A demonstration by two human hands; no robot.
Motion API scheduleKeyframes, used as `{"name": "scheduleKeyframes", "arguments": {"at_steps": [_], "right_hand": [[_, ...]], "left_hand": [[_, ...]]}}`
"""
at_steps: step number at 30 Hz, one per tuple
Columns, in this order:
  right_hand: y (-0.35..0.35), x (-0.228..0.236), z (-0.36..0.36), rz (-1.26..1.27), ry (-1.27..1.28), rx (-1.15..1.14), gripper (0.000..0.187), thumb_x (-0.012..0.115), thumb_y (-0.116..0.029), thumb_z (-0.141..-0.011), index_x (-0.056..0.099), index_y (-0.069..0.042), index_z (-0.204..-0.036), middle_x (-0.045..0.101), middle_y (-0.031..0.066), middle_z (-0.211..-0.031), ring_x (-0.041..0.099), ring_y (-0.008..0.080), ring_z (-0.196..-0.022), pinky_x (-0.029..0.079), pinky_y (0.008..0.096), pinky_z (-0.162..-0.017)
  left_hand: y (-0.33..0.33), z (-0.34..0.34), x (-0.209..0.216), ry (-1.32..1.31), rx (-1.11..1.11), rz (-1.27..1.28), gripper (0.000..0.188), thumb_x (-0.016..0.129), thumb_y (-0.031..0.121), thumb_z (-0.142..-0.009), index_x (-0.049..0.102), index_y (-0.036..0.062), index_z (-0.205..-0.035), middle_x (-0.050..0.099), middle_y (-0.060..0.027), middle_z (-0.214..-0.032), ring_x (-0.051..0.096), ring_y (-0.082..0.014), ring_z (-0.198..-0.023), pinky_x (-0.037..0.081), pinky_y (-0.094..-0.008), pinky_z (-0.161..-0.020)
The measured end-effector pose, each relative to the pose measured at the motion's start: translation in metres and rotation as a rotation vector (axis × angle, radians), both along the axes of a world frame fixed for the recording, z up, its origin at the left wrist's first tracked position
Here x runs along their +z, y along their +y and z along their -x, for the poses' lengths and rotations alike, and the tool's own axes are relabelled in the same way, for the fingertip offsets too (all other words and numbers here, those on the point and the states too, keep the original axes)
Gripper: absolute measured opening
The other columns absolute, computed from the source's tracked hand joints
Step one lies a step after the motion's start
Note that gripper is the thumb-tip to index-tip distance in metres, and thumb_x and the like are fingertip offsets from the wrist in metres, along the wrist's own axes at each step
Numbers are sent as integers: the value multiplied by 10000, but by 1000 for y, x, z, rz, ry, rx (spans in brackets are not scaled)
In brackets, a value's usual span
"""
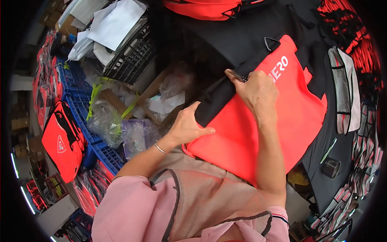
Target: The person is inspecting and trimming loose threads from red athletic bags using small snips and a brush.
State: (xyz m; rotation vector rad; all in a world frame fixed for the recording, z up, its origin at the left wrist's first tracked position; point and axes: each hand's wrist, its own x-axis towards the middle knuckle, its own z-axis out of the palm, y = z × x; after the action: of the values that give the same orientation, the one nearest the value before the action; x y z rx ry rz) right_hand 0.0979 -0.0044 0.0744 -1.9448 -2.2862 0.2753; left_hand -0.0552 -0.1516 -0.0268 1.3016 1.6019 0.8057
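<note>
A bright red and black bag (250, 133) with white lettering lies slanted before me, its lower end against my apron. My left hand (186, 126) grips its near left corner, thumb on the red panel and fingers round the black edge. Farther up that edge, my right hand (258, 90) is closed with a small dark, shiny piece (239, 76) between thumb and fingers. Its exact kind is hard to make out. A black triangular ring (271, 43) sticks out at the bag's far end.
Black fabric (217, 30) covers the work surface, with another red bag (205, 9) at the far side. Leftward are a black crate (131, 52) with white sheets, clear plastic bags (105, 121), blue crates (96, 141) and a red bag (62, 141). A metal cup (331, 168) and grey-white strap piece (344, 90) lie right.
</note>
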Motion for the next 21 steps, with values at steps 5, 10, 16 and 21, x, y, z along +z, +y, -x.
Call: {"name": "scheduleKeyframes", "arguments": {"at_steps": [5, 10, 16, 21], "right_hand": [[12, -23, -25, 188, 373, -62, 481, 651, -403, -890, 632, 23, -668, 622, 119, -579, 598, 267, -530, 458, 365, -547], [0, -53, -45, 314, 1037, -83, 379, 649, -178, -934, 488, -48, -617, 429, -81, -593, 392, 26, -558, 343, 240, -494], [2, -69, -54, 320, 1215, -70, 342, 665, -202, -945, 522, -115, -647, 485, -85, -646, 412, 16, -580, 345, 212, -525], [6, -61, -54, 315, 1193, -84, 333, 684, -210, -932, 523, -124, -654, 468, -85, -628, 415, 22, -565, 330, 210, -522]], "left_hand": [[3, -18, 36, 116, 56, 7, 781, 889, 221, -637, 518, -20, -1280, 666, -207, -1128, 653, -293, -1087, 506, -380, -940], [-12, 3, 16, 84, -55, -201, 899, 899, 242, -617, 452, -9, -1355, 616, -189, -1255, 607, -306, -1166, 466, -390, -1017], [-25, -2, 2, -166, 59, -48, 653, 864, 204, -665, 552, -2, -1201, 704, -179, -1016, 700, -288, -958, 540, -370, -850], [-23, -3, 16, -156, 92, -61, 629, 856, 113, -699, 548, -36, -1227, 674, -116, -1094, 630, -154, -1005, 510, -323, -918]]}}
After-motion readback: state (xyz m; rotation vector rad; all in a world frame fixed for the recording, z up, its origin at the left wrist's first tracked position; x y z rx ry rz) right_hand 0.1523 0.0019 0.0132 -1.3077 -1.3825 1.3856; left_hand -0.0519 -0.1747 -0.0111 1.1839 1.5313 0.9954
